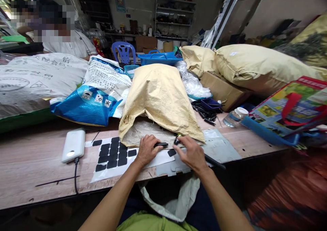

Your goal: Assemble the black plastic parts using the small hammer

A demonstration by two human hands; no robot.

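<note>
My left hand (pixel 147 150) is closed on a short black rod-shaped piece (pixel 162 144) that points to the right. Between the thumb and fingers of my right hand (pixel 192 153) is a small dark shiny piece (pixel 176 141) with a yellowish glint; its kind is unclear. Both hands are at the open mouth of a tan woven sack (pixel 159 91) lying on the table. Left of them is a white sheet (pixel 96 176) with rows of black rounded-square stickers (pixel 112 155). One loose black square (pixel 172 152) lies between my hands. A black rod (pixel 214 162) extends beside my right wrist.
A white power bank (pixel 74 144) with a cable sits on the left. Blue-and-white sacks (pixel 87 103) lie behind it. On the right are black parts (pixel 204 113), a clear jar (pixel 235 117) and a blue tray (pixel 270 132). Another person (pixel 68 47) sits at far left.
</note>
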